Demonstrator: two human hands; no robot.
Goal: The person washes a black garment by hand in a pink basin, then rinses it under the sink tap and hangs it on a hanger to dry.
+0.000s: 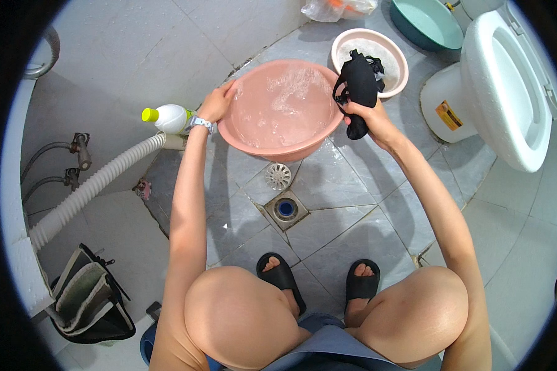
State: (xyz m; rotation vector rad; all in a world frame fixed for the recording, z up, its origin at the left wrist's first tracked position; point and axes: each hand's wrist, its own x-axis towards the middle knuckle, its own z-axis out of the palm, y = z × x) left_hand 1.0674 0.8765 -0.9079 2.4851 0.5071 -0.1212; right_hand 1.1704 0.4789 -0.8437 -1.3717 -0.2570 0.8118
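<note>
A pink plastic basin (278, 148) of sudsy water stands on the tiled floor before me. My left hand (217, 102) grips its left rim, the thumb over the edge. In my right hand (375, 119) is a bunched black cloth garment with straps (359, 81), held at the basin's right rim. Behind the garment stands a smaller pale pink basin (401, 69) with a whitish mesh-like bottom; some black cloth shows at its inside, partly hidden by the held garment. I cannot tell whether the two cloths are one piece.
An uncovered floor drain (286, 208) lies in front of the basin, its round metal strainer (278, 176) beside it. A white bottle with a yellow-green cap (171, 118) and a corrugated drain hose (97, 185) are at left. A toilet (480, 102) and green basin (429, 28) stand at right.
</note>
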